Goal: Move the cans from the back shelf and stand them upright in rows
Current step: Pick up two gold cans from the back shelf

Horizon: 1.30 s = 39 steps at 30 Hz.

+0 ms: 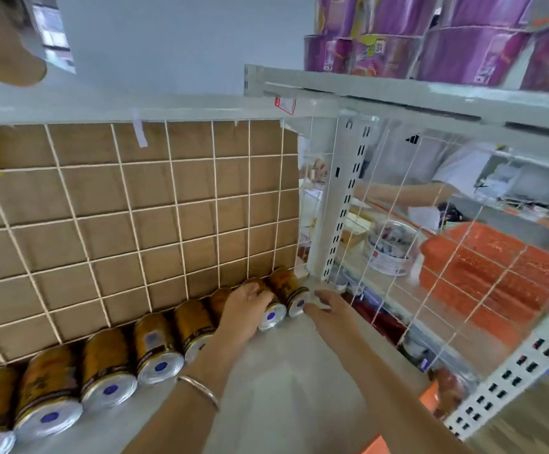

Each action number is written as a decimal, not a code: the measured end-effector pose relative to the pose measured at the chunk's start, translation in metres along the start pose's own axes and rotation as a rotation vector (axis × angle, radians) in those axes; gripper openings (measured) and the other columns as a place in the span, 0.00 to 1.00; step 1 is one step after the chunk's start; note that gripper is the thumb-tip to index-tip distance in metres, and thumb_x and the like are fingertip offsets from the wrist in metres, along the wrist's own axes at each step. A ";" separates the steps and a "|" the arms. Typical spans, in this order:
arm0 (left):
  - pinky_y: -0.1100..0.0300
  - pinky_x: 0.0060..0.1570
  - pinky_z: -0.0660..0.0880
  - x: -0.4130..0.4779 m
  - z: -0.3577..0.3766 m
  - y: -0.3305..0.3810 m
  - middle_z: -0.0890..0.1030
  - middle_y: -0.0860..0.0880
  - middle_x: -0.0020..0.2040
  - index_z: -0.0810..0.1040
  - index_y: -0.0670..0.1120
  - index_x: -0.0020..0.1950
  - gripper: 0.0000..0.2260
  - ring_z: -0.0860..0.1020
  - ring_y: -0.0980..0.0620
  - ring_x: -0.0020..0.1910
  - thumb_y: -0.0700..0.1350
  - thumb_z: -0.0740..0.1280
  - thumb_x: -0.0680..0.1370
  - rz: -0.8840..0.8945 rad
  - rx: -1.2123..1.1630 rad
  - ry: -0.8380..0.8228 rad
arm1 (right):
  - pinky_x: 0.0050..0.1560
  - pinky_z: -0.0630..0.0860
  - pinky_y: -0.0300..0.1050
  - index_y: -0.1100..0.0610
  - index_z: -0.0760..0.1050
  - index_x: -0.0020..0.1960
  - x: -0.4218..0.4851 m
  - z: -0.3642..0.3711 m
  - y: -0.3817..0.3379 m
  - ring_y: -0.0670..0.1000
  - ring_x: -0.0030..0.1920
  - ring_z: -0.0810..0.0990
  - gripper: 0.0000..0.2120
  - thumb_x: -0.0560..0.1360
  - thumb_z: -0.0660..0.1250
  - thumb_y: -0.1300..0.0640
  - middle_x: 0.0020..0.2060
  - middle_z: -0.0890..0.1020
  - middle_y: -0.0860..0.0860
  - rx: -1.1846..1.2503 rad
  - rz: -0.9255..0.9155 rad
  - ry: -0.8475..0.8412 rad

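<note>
1. The cans (160,355) lie on their sides in one row along the back of the shelf (283,371), against the wire grid (135,208), silver ends facing me.
2. My left hand (247,306) lies over the second can from the right (271,317), fingers curled round it.
3. My right hand (327,304) is at the end can (296,299) in the corner; blur hides whether its fingers grip it.

Head view, one only: wide-angle, worn on your head; faces forward and down onto the white shelf (283,371); set near, shelf surface filling the lower frame; wire-grid back panel (135,208) fills your left half.
</note>
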<state>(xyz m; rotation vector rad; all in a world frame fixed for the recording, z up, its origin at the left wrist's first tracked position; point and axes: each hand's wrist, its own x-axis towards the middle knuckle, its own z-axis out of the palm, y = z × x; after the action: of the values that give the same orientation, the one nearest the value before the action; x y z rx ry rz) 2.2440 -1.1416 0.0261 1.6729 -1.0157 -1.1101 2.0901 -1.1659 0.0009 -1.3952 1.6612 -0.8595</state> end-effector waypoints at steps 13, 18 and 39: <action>0.50 0.63 0.72 0.060 0.058 -0.008 0.74 0.40 0.61 0.70 0.37 0.59 0.29 0.75 0.41 0.57 0.56 0.68 0.68 -0.180 0.172 0.217 | 0.33 0.69 0.33 0.60 0.75 0.56 0.082 0.001 -0.008 0.52 0.46 0.79 0.14 0.77 0.65 0.51 0.47 0.80 0.54 -0.230 -0.078 -0.257; 0.52 0.68 0.66 0.050 0.063 0.004 0.66 0.41 0.67 0.61 0.38 0.70 0.32 0.68 0.42 0.67 0.50 0.71 0.73 -0.259 0.241 0.300 | 0.42 0.74 0.42 0.54 0.76 0.43 0.106 -0.010 -0.006 0.53 0.44 0.81 0.08 0.74 0.68 0.50 0.42 0.81 0.54 -0.284 0.026 -0.424; 0.53 0.56 0.73 0.050 0.074 -0.007 0.76 0.44 0.57 0.67 0.43 0.64 0.32 0.76 0.44 0.57 0.53 0.76 0.67 -0.356 0.139 0.166 | 0.54 0.78 0.50 0.59 0.77 0.56 0.111 -0.028 0.008 0.54 0.48 0.81 0.39 0.52 0.72 0.37 0.49 0.82 0.56 -0.260 0.082 -0.544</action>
<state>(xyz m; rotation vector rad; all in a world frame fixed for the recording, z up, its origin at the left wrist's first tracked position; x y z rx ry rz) 2.1881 -1.2018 -0.0097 2.0781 -0.7196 -1.1194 2.0523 -1.2741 -0.0091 -1.5497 1.4185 -0.1846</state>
